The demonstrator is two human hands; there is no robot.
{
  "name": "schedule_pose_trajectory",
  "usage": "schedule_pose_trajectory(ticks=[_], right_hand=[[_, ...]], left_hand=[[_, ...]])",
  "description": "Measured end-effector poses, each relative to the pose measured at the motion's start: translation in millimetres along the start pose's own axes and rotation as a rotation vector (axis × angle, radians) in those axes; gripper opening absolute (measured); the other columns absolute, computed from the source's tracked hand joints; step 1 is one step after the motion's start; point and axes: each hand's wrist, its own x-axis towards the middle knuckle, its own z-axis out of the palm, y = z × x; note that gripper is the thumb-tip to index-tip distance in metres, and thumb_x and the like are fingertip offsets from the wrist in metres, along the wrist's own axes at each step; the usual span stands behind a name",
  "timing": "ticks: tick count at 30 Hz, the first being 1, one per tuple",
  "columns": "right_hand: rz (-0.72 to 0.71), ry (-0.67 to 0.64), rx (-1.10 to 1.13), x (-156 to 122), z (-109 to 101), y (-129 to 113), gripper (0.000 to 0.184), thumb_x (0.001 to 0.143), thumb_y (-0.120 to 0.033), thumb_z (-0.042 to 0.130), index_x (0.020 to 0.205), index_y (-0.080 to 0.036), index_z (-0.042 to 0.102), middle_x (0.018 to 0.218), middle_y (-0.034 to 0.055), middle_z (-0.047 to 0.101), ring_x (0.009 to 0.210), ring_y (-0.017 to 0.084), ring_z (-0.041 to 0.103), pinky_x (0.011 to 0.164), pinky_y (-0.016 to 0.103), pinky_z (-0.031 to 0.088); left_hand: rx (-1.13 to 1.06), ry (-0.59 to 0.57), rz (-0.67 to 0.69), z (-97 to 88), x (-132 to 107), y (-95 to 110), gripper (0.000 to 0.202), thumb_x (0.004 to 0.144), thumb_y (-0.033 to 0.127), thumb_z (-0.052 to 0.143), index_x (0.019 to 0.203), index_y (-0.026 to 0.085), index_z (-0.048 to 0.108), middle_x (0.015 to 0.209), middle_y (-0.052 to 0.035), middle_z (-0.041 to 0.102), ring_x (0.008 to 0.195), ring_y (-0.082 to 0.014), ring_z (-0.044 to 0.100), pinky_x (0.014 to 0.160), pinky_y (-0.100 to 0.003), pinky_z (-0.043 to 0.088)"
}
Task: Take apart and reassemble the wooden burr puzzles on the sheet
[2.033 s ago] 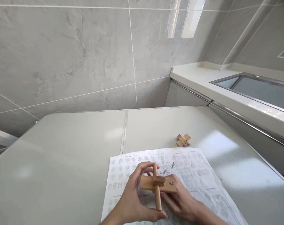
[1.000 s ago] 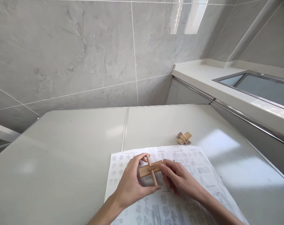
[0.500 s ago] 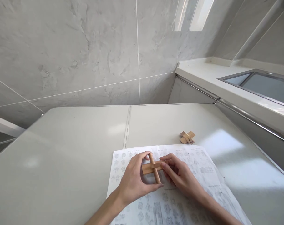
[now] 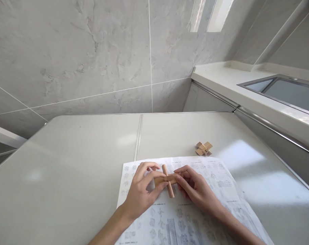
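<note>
Over the printed paper sheet [image 4: 192,217], both hands hold a wooden puzzle made of crossing pieces. A round wooden rod [image 4: 171,191] runs across flat wooden bars [image 4: 173,177]. My left hand [image 4: 142,189] pinches the bars from the left, its thumb and index finger close to the rod, its other fingers curled above. My right hand [image 4: 195,187] grips the right end of the bars between thumb and fingers. That end is partly hidden by the fingertips.
A second, assembled wooden burr puzzle [image 4: 204,148] with dark marks on it rests on the pale table [image 4: 78,177], just beyond the sheet. On the right stands a white counter [image 4: 221,76] with a metal-rimmed sink [image 4: 284,90]. A grey tiled wall [image 4: 93,51] rises behind the table.
My left thumb and fingers have let go of the rod's two ends and now pinch the bars near the crossing. My right hand keeps its grip.
</note>
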Motion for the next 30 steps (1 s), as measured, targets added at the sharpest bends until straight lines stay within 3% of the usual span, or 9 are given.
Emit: schedule_pose_trajectory(ticks=[5,9,12,17,23,30], right_hand=[[0.009,-0.030,0.023,-2,0,-3,0.040,0.108,-0.061,0.054,0.109,-0.021,0.060,0.073,-0.0014,0.063,0.055,0.013,0.056,0.051,0.026,0.041],[0.037,-0.039,0.039,-2,1,-4,0.041,0.107,-0.063,0.054,0.107,-0.022,0.057,0.071,-0.0025,0.063,0.052,0.013,0.054,0.048,0.025,0.039],[0.055,-0.048,0.051,-1,2,-4,0.041,0.106,-0.064,0.055,0.104,-0.023,0.055,0.069,-0.0039,0.061,0.049,0.012,0.051,0.045,0.024,0.038],[0.065,-0.025,0.034,-1,2,-4,0.042,0.105,-0.065,0.057,0.100,-0.023,0.055,0.065,-0.0058,0.058,0.048,0.011,0.050,0.044,0.024,0.038],[0.053,-0.024,0.046,-1,2,-3,0.040,0.106,-0.063,0.056,0.101,-0.023,0.055,0.067,-0.0050,0.059,0.048,0.011,0.050,0.044,0.023,0.039],[0.087,-0.062,0.086,0,-1,-6,0.043,0.103,-0.068,0.057,0.103,-0.024,0.054,0.072,-0.0035,0.062,0.052,0.013,0.055,0.044,0.024,0.043]], left_hand=[[0.025,0.007,0.076,3.5,1,3,0.016,0.100,0.018,0.076,0.110,0.030,0.072,0.088,0.0014,0.071,0.089,-0.0203,0.061,0.084,-0.036,0.051],[0.003,0.006,0.016,1.7,3,0,0.011,0.100,0.022,0.076,0.107,0.030,0.073,0.103,-0.0026,0.069,0.100,-0.0222,0.062,0.087,-0.036,0.053],[-0.051,-0.080,-0.038,-4.8,6,-3,0.010,0.101,0.026,0.074,0.111,0.028,0.071,0.110,-0.0044,0.068,0.106,-0.0231,0.064,0.092,-0.037,0.054],[-0.063,-0.196,-0.049,-17.5,13,-5,0.008,0.107,0.028,0.062,0.111,0.026,0.069,0.104,-0.0041,0.072,0.101,-0.0224,0.065,0.094,-0.039,0.051],[-0.068,-0.183,-0.088,-18.1,17,-5,0.021,0.109,0.028,0.055,0.093,0.024,0.066,0.095,-0.0039,0.071,0.096,-0.0224,0.066,0.093,-0.040,0.051],[-0.075,-0.230,-0.193,-16.0,14,-4,0.025,0.110,0.036,0.052,0.092,0.024,0.065,0.093,-0.0036,0.072,0.090,-0.0215,0.066,0.082,-0.034,0.053]])
